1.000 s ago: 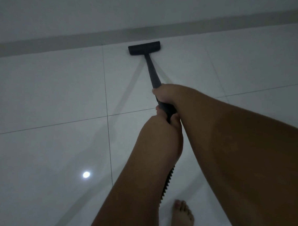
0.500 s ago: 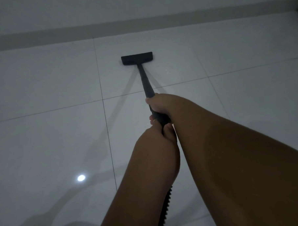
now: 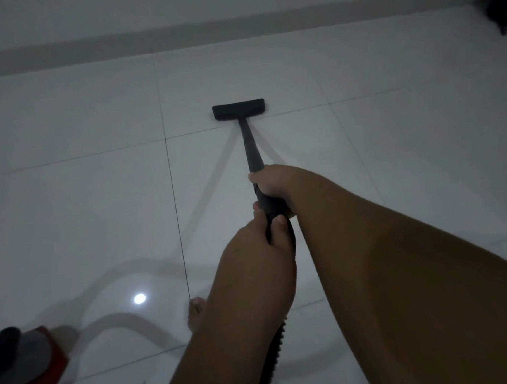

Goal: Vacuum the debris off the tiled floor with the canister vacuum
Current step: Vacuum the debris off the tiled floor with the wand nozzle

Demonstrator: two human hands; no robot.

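Both hands are wrapped round the black wand [image 3: 252,151]. My right hand [image 3: 271,188] is the forward one, and my left hand [image 3: 257,249] is touching it from behind, where the thick grip turns into the ribbed hose [image 3: 275,350]. Fingers are curled tight on both, with the left thumb lying on top.

The floor head [image 3: 238,109] sits flat on the tiled floor [image 3: 101,198], well ahead of the right hand and right on a grout line. The canister [image 3: 24,364] is behind and off to the left of my left hand, red and grey, mostly cut off.

Handling-wise, the wand looks like a stiff, light tube, so it should steer easily. I'd guess any drag comes from the floppy hose and the canister. The tile is glossy, so the head should glide. Hold it by the thick grip, not the hose. I honestly can't spot any debris in this dim light.
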